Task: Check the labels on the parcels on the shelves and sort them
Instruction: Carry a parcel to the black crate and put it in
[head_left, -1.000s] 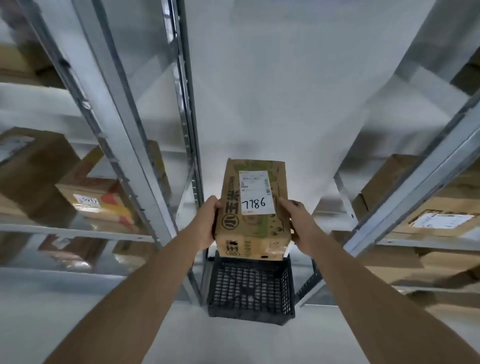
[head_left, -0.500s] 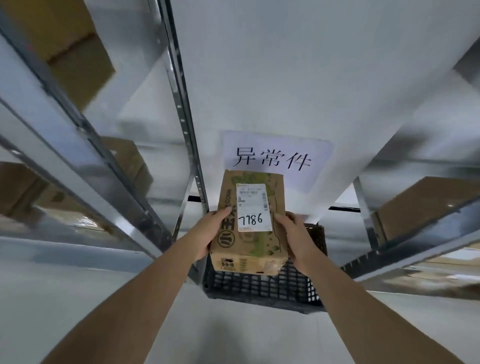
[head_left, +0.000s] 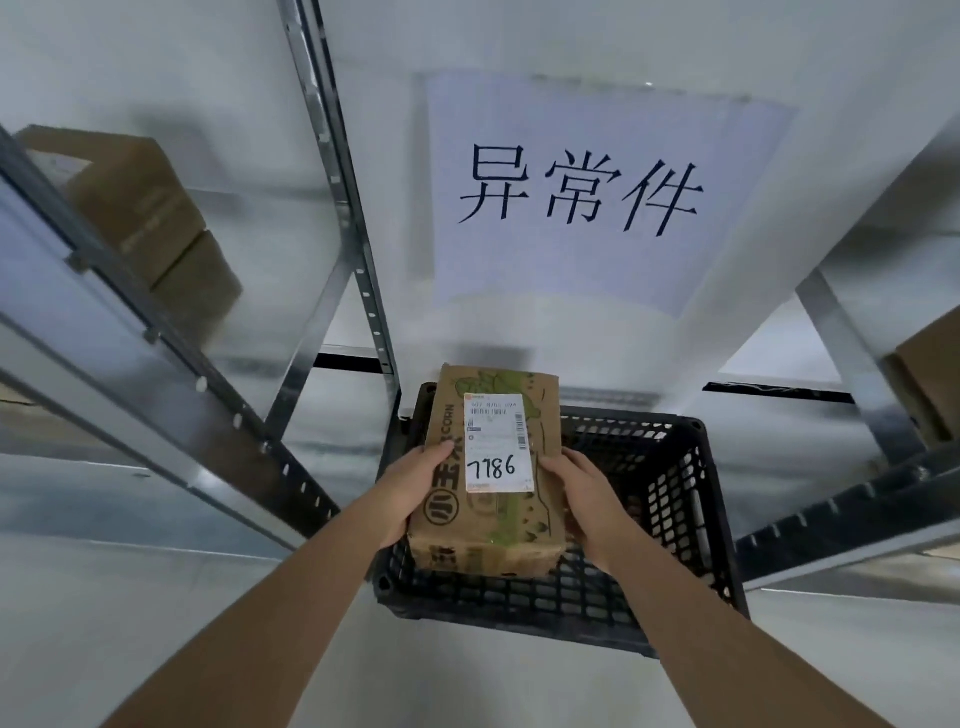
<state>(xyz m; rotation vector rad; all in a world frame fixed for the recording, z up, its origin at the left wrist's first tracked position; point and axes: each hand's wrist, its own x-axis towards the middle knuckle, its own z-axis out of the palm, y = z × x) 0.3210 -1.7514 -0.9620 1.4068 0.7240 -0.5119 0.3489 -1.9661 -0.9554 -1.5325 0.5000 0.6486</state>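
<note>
Above the black perforated plastic crate, the left hand and right hand clasp opposite sides of the brown cardboard parcel; its white label reads 7786.

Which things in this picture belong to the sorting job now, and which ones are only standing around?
Part of the job:
- parcel with label marked 7186, held by left hand and right hand
- black crate below it
- wall sign above the crate

Only standing around:
- boxes on the left shelf
- box at the right edge
- metal shelf frames
</note>
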